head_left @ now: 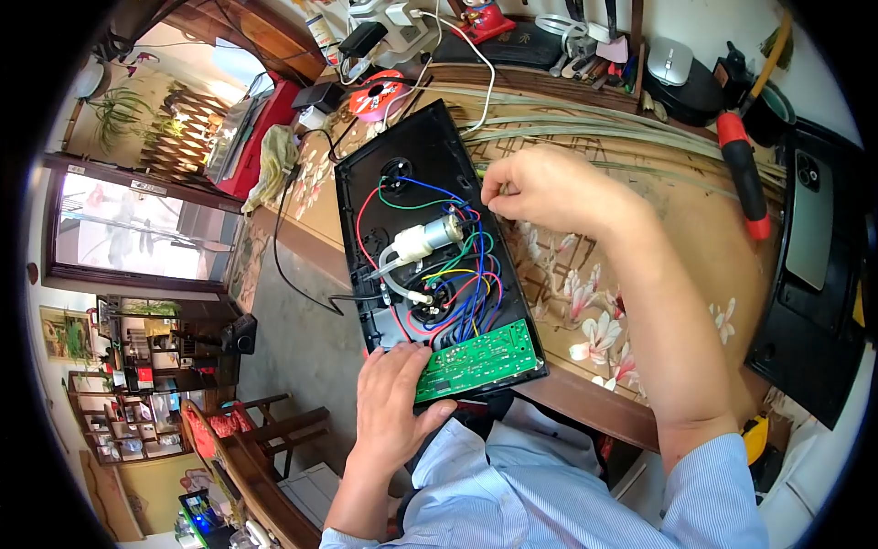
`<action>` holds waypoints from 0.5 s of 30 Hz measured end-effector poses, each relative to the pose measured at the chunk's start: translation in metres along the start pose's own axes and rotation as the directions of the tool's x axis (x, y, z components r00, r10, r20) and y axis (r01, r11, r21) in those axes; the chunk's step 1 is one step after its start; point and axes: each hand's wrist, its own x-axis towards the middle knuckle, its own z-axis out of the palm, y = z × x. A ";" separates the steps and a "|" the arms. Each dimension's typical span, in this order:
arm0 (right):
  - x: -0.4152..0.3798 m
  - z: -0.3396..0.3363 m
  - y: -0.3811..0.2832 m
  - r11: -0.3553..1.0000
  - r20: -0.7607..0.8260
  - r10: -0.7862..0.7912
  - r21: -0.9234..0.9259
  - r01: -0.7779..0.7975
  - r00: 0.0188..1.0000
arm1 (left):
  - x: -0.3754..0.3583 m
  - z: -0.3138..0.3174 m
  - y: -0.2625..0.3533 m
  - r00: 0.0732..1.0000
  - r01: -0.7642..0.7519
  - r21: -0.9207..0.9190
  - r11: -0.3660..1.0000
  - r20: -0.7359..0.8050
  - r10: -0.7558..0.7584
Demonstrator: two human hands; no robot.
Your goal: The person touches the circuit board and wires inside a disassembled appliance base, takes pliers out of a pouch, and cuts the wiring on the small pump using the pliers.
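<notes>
A black plastic casing [368, 192] lies open, its inside facing up, tilted across the table edge. My left hand [393, 393] grips its near left corner, beside the green circuit board [480, 361], with the thumb along the board's near edge. Inside sits a small motor pump [425, 240] with a clear tube [391, 270]. Red, blue, green and yellow wires [476, 284] run between the fittings and the board. My right hand [526, 188] is closed beside the casing's right edge, fingers curled together; whatever they hold is hidden.
A red-and-black screwdriver-like tool [744, 174] lies to the right. Beyond it a phone [809, 220] rests on a black panel [796, 325]. Solder-like red spool [378, 96], long thin strips [567, 128] and a mouse [669, 61] are at the back. A black cable [277, 229] hangs at left.
</notes>
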 end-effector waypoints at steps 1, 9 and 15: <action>0.000 0.001 -0.001 0.999 0.023 0.008 0.031 -0.009 1.000 | 0.001 0.001 0.000 1.000 -0.005 0.005 1.000 -0.003 0.005; 0.003 0.010 -0.002 0.996 0.009 -0.035 -0.081 0.036 0.999 | 0.003 0.004 -0.002 0.994 -0.069 -0.004 0.998 -0.090 0.068; 0.003 0.011 -0.006 0.998 0.041 0.000 -0.060 0.003 0.999 | -0.002 0.008 -0.005 0.974 -0.112 -0.046 0.993 -0.201 0.101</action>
